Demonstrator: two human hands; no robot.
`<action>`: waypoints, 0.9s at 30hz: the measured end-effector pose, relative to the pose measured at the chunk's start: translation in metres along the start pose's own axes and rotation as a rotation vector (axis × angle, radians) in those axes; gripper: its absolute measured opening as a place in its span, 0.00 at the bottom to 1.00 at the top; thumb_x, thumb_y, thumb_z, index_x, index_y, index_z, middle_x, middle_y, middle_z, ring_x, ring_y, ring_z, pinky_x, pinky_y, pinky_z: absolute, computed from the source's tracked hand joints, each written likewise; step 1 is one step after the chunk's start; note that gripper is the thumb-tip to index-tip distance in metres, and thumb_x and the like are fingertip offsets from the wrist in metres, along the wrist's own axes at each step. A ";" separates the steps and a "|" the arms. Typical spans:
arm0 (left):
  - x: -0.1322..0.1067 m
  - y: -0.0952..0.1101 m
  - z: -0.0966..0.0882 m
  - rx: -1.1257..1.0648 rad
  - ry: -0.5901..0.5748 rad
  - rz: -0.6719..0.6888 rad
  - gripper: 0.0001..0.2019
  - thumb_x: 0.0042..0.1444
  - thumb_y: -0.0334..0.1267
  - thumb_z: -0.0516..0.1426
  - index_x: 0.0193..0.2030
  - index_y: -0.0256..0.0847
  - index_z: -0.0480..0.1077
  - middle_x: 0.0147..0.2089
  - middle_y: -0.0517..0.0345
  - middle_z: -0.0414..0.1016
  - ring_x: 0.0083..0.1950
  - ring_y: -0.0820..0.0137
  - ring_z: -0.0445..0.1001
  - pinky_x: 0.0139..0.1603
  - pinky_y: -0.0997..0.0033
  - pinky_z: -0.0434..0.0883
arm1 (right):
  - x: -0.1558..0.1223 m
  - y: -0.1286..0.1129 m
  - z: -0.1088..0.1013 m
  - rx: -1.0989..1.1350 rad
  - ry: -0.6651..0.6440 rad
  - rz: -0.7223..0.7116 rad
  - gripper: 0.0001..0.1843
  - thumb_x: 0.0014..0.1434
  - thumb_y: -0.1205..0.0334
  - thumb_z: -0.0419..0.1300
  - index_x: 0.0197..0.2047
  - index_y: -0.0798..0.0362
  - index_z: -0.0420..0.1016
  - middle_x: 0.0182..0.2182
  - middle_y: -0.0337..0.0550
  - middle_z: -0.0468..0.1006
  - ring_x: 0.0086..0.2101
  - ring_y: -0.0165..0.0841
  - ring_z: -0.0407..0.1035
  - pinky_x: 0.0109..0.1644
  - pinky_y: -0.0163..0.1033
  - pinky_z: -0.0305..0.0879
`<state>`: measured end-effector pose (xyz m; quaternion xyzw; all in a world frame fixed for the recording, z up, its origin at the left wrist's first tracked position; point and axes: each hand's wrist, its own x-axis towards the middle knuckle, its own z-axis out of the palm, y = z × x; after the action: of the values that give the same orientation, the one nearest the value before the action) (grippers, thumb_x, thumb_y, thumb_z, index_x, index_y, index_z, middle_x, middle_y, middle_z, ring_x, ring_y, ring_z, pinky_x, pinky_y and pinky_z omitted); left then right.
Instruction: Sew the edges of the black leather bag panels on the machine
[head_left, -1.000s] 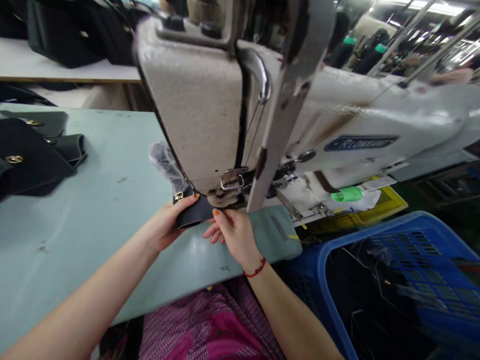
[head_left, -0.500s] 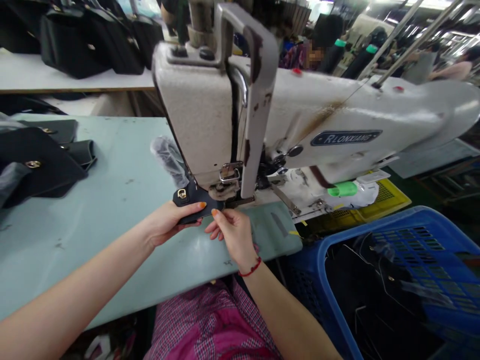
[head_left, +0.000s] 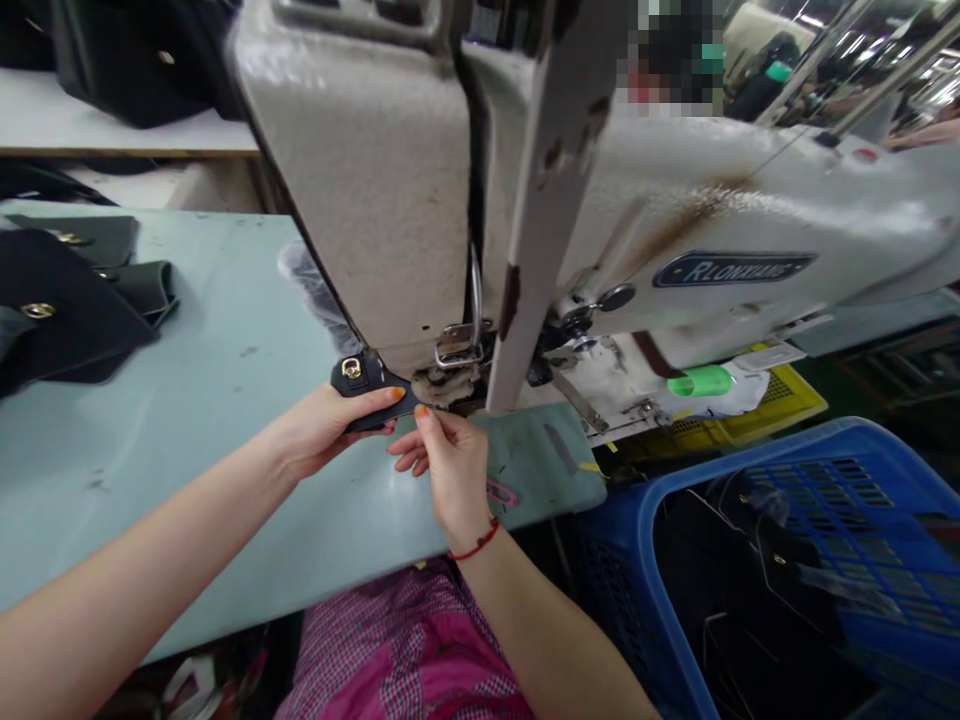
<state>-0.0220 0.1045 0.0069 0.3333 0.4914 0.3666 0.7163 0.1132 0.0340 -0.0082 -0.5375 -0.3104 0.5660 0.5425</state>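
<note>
Workpiece: black leather tab [head_left: 379, 398] with a brass buckle [head_left: 351, 368] at its outer end.
Position: tab lies flat, its inner end at the presser foot [head_left: 450, 385]; contact cannot be confirmed.
Left hand [head_left: 326, 430]: closed on the tab, thumb on top, fingers beneath.
Right hand [head_left: 450, 470]: thumb and forefinger pinched at the tab's edge; hold on the tab cannot be confirmed.
Machine: cream industrial sewing machine [head_left: 360, 180] on a pale green table [head_left: 187, 420].
Nearby: black bag panels [head_left: 67, 320] on the table; blue plastic basket [head_left: 660, 520] at right.
Risks: fingers near the needle area may be pierced if the machine runs; slack hold may let the tab skew, misplacing stitches; the buckle may catch on the presser foot.
</note>
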 end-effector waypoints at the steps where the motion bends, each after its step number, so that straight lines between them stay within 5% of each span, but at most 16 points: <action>1: 0.001 0.000 -0.001 0.002 -0.009 0.004 0.11 0.42 0.30 0.70 0.33 0.29 0.77 0.28 0.53 0.79 0.25 0.74 0.73 0.25 0.80 0.73 | 0.000 0.001 0.003 0.008 0.016 0.005 0.22 0.62 0.47 0.55 0.26 0.55 0.72 0.23 0.43 0.81 0.18 0.26 0.70 0.19 0.28 0.57; 10: -0.004 -0.007 0.000 -0.036 0.054 0.052 0.12 0.41 0.28 0.70 0.35 0.29 0.77 0.28 0.54 0.79 0.24 0.73 0.74 0.25 0.78 0.73 | 0.002 0.006 0.015 -0.003 0.077 0.013 0.23 0.63 0.50 0.52 0.22 0.54 0.70 0.21 0.42 0.79 0.16 0.26 0.68 0.20 0.30 0.58; 27: -0.041 -0.045 0.053 -0.330 0.384 0.217 0.16 0.39 0.36 0.71 0.35 0.36 0.75 0.31 0.60 0.78 0.27 0.73 0.73 0.30 0.77 0.74 | -0.001 -0.007 -0.004 0.000 0.037 0.017 0.20 0.59 0.52 0.55 0.19 0.53 0.68 0.13 0.35 0.70 0.13 0.24 0.58 0.18 0.30 0.57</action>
<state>0.0268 0.0400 0.0036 0.1872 0.5135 0.5726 0.6110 0.1188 0.0338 -0.0020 -0.5505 -0.2957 0.5604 0.5436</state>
